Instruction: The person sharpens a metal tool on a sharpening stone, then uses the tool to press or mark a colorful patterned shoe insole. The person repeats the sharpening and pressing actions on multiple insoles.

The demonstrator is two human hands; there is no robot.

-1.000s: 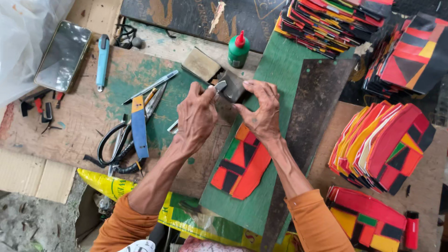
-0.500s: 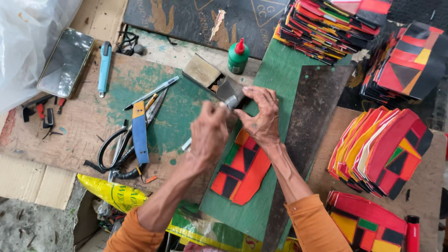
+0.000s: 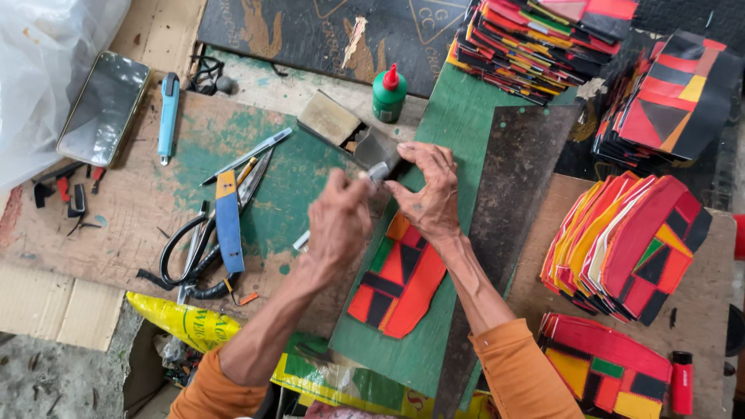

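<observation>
On the green cutting board [image 3: 454, 132] that lies across the worktop [image 3: 116, 225], both hands meet just above a red, black and orange patchwork piece [image 3: 400, 283]. The right hand [image 3: 431, 194] curls its fingers [image 3: 411, 149] closed around a small grey block-like tool [image 3: 378, 151], pinching it at the board's left edge. The left hand [image 3: 339, 221] is drawn into a loose fist just left of the right hand, its fingertips touching the same tool; what else it has hold of cannot be told, though a thin pale rod [image 3: 301, 241] pokes out beneath it. The patchwork piece lies flat on the board, directly under the right wrist, with its upper end hidden by the hands.

Left of the board, black-handled scissors [image 3: 186, 256] and a blue and yellow utility knife [image 3: 229, 221] lie crossed on the worktop, with a light blue cutter [image 3: 168, 116] and a phone [image 3: 105, 109] farther left. A green glue bottle with a red cap [image 3: 388, 93] stands at the board's upper left corner. Stacks of finished patchwork pieces [image 3: 628, 248] sit to the right of the board, and a further stack [image 3: 543, 39] rests at its far end. A red lighter [image 3: 681, 382] lies at the far lower right.
</observation>
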